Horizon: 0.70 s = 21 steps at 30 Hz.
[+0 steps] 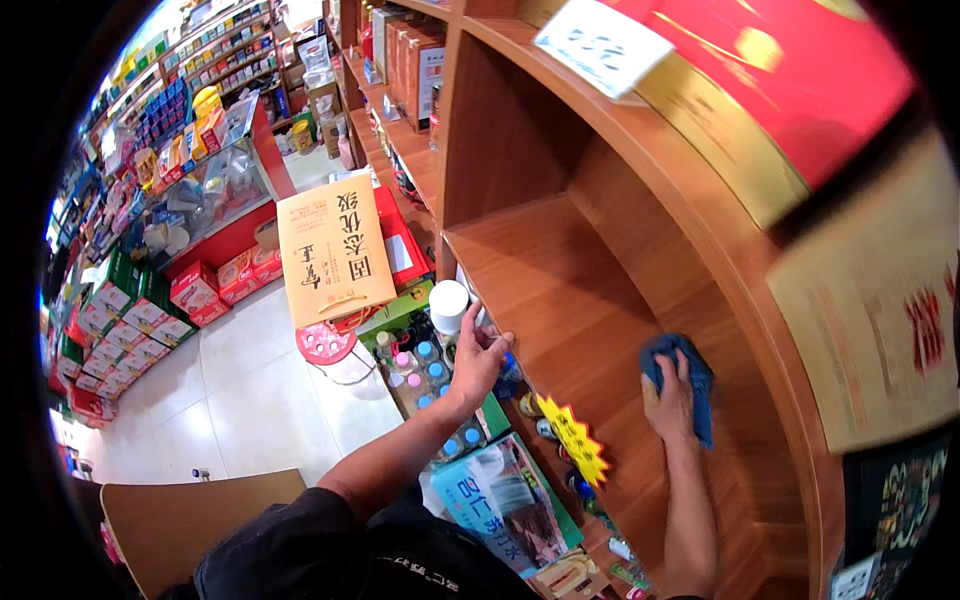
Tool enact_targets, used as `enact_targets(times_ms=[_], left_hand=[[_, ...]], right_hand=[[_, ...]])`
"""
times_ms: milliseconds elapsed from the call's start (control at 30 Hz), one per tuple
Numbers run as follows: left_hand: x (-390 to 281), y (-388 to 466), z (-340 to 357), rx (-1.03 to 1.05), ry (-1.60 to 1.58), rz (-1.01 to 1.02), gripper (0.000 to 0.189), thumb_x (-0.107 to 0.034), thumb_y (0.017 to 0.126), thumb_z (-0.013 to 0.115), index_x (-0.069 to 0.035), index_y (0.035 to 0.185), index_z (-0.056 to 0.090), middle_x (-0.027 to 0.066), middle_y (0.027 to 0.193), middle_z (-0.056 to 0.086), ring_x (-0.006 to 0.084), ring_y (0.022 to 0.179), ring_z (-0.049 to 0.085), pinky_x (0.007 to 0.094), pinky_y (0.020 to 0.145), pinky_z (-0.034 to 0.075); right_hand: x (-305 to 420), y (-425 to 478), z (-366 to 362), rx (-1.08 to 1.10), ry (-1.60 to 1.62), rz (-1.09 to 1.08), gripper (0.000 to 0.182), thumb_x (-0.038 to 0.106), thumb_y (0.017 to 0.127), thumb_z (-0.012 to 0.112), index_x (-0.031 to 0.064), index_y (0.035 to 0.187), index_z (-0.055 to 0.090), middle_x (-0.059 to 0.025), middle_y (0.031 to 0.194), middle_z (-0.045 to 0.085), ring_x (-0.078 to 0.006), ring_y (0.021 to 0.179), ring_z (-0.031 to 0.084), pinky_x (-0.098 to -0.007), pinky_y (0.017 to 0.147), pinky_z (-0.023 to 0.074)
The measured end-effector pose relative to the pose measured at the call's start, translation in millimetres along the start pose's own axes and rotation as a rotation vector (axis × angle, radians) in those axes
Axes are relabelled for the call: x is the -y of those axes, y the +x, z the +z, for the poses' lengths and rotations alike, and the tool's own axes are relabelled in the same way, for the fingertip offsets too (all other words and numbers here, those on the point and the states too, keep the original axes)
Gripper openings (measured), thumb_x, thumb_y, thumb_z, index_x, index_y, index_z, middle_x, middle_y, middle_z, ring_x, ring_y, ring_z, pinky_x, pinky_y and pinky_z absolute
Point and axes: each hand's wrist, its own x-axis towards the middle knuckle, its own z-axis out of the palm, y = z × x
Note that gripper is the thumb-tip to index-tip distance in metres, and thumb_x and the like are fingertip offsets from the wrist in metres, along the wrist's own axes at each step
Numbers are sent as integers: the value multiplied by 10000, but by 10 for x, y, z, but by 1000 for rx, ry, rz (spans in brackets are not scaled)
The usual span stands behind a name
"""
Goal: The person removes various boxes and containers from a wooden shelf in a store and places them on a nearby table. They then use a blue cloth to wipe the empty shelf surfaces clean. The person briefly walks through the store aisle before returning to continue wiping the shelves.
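Note:
My right hand presses a folded dark blue cloth on the board of a wooden shelf compartment, near its back panel. At the shelf's front edge is my left hand, its fingers spread and the fingertips by the edge; it holds nothing. A round white lid lies just beyond the left fingers. A yellow starburst price tag with writing is fixed along the shelf's front edge between my two arms.
Capped bottles and a blue printed carton stand below the shelf edge. An orange-tan paper gift bag is to the left. A red and gold box sits above the compartment. A wooden chair back is at lower left, near stacked cartons.

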Motion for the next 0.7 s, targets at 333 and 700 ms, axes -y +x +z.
enact_targets(times_ms=[333,700], left_hand=[[-121,191,-247,119,77,36,927,-47,903,701,-66,1568,55,111,1080,566,161,948,584,308,852,505],[-146,191,-290,148,231,21,973,-106,935,679,-71,1585,-44,138,1030,626,201,885,617,320,762,511]], right_hand=[[942,2498,1085,14,45,-228,365,252,950,626,17,1214,533,-310,1331,464,-508,1185,495,-518,967,463],[1737,2698,1265,77,119,-249,331,248,916,651,18,1145,588,-229,1214,557,-420,1132,539,-456,981,440]])
